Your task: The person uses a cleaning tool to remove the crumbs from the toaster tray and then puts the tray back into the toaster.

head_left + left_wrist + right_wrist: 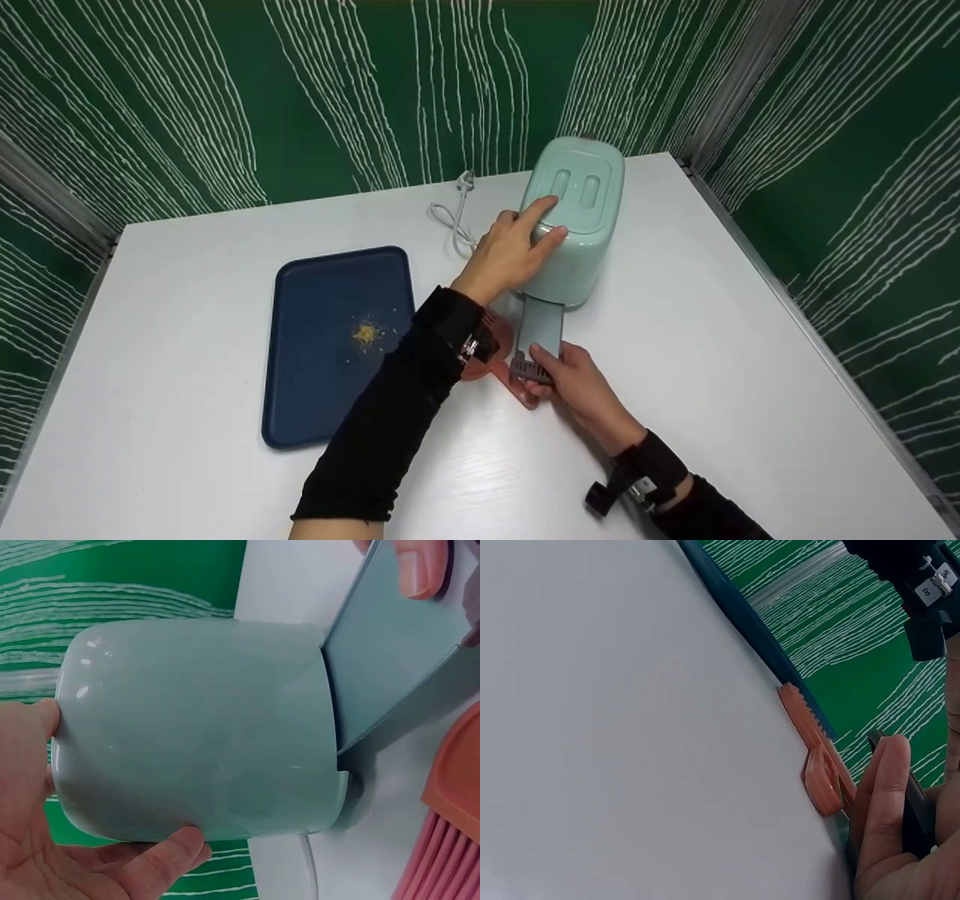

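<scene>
A mint-green toaster (pixel 574 187) stands near the table's right side, two elongated recesses in its top. My left hand (pixel 506 251) holds its near left corner; in the left wrist view its digits reach around two edges of the toaster's smooth body. A grey-green crumb tray (pixel 540 326) sticks out of the toaster's lower near end. My right hand (pixel 585 386) pinches the tray's dark, slotted end (pixel 531 369), thumb on top and fingers beneath. In the right wrist view these fingers (pixel 889 787) hold the dark edge, with most of the tray hidden.
A coral plastic piece (pixel 517 386) with a handle and ridges lies beside the tray, partly under my left wrist. Left of it is a dark blue tray (pixel 311 345) with yellowish crumbs (pixel 365 334). Behind lies a white cord with a plug (pixel 465 180). Green walls enclose the table.
</scene>
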`<state>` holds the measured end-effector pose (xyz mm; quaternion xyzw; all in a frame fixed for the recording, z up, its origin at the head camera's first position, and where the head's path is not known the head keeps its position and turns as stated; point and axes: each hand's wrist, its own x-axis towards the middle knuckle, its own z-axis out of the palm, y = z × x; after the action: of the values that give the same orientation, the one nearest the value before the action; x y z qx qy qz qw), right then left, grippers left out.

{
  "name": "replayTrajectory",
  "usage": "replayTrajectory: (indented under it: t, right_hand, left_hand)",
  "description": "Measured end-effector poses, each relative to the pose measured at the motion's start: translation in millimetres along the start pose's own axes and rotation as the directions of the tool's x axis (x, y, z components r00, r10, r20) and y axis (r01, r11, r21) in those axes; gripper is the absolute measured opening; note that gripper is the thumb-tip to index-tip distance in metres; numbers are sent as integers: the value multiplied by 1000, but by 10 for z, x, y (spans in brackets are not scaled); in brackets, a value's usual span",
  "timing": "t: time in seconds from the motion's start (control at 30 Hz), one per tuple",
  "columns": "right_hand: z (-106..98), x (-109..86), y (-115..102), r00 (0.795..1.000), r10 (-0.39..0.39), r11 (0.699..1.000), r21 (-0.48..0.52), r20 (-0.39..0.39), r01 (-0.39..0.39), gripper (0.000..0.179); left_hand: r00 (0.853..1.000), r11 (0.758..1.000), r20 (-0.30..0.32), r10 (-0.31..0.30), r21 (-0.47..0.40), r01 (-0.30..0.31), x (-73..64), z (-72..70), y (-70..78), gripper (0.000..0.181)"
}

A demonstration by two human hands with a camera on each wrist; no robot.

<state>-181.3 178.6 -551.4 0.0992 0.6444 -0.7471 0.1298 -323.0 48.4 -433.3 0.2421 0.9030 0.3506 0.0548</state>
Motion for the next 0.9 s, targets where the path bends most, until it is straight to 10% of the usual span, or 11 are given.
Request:
replayTrajectory:
  t: [0.9]
  right_hand:
    - [-158,263,-116,999,39,971,-237,36,-29,34]
  left_hand:
    - [1000,1000,-13,7,14,-7,-9,25,-6,61]
